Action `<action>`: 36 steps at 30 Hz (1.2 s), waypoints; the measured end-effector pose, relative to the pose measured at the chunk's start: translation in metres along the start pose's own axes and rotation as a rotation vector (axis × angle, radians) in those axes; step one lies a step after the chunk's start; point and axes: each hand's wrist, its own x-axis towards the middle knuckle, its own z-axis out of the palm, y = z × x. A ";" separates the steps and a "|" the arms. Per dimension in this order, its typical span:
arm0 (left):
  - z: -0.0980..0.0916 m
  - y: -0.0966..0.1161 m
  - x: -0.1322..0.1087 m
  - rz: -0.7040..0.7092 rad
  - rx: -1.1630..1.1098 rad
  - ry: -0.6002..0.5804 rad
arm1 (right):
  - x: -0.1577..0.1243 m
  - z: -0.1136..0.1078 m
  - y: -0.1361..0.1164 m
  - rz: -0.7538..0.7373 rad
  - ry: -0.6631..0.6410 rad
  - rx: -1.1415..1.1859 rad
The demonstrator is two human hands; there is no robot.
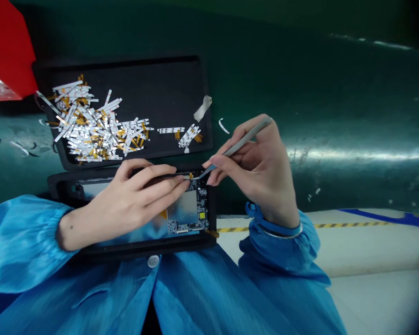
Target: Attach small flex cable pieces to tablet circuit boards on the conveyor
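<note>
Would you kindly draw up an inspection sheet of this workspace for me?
Surface: glossy dark green bench mat.
Job's things: circuit board in a black tray; steel tweezers.
Clutter: heap of silver strips with amber tails in a second black tray.
Grippers: left hand with fingertips at the board; right hand holding the tweezers, tips at the board.
Cables: nothing seen.
Surroundings: red plastic, blue smock sleeve, yellow-and-black tape.

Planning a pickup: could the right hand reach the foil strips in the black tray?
Probably yes: the right hand sits beside the black tray with nothing between it and the foil strips, though it holds tweezers at the circuit board.
</note>
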 end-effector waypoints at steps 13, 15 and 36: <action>-0.010 0.003 0.009 0.253 0.235 -0.046 | -0.003 0.004 0.004 -0.039 0.025 -0.035; -0.012 0.003 0.011 0.296 0.259 -0.030 | -0.006 0.007 0.004 -0.039 0.067 -0.028; -0.001 0.052 0.022 0.222 0.743 -0.188 | -0.155 0.054 0.048 0.021 0.492 -0.224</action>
